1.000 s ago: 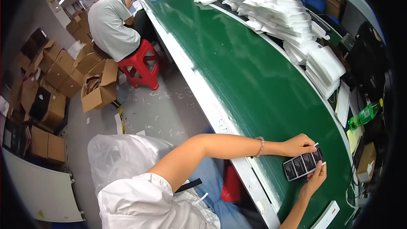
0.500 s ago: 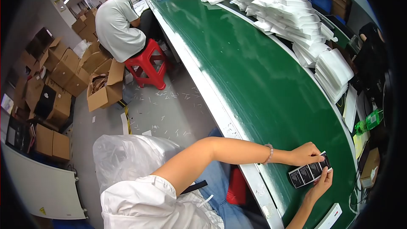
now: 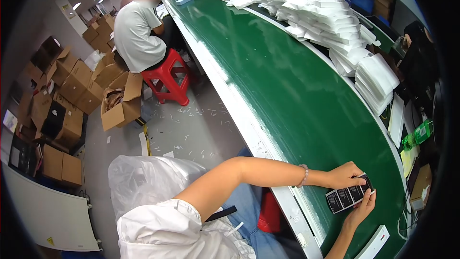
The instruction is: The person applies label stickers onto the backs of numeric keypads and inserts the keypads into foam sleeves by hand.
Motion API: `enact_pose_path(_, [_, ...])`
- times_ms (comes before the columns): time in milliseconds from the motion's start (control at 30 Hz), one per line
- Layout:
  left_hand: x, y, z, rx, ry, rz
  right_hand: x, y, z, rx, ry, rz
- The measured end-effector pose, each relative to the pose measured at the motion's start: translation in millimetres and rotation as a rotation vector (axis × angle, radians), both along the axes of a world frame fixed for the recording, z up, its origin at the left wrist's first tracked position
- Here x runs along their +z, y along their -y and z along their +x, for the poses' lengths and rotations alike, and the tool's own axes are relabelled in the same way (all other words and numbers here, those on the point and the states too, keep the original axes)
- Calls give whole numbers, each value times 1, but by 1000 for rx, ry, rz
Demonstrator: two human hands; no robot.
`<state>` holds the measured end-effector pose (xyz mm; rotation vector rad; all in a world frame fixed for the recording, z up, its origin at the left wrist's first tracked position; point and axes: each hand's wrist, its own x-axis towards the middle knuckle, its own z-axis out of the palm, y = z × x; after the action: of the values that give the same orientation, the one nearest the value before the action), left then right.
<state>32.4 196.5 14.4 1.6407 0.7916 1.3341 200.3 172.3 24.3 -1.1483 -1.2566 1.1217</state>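
At the lower right of the frame, in the head view, a black strip (image 3: pixel 341 199) of panels printed in white is held at its upper right end, over a green work surface (image 3: pixel 268 86); the left hand (image 3: pixel 343 175), reaching in from the left with a beaded bracelet (image 3: pixel 304 175) at the wrist, has its fingers curled in and its thumb laid on that end of the strip; the right hand (image 3: pixel 360 210), rising from the bottom edge, holds the strip's right side in a narrow pinch, thumb at the corner and the other fingers partly hidden along the lower edge; the rest of the strip runs free of the fingers toward the lower left, and whether it touches the surface I cannot tell; near the bottom right lies a slim white box (image 3: pixel 374 242), apart from the hands; at the right edge a green bottle (image 3: pixel 418 134) lies aslant; at the upper right, white packets (image 3: pixel 326 21) are heaped; at the upper left, a person (image 3: pixel 138 38) in a pale shirt sits on a red stool (image 3: pixel 175 74).
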Motion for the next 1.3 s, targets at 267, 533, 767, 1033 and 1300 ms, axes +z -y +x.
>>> enact_pose_path(267, [-4,13,7,54,13,36,-6,3,-1,-2,31,127])
enact_pose_path(533, [-23,5,22,229,-13,227,-8,7,7,49,83,115])
enact_pose_path(767, [-7,9,5,64,-102,-16,-10,4,4,-20,141,129])
enact_pose_path(1033, [7,1,2,66,65,-47,-12,-2,3,-10,140,128])
enact_pose_path(1300, [7,-1,-1,95,79,-62,-10,-6,2,35,34,51])
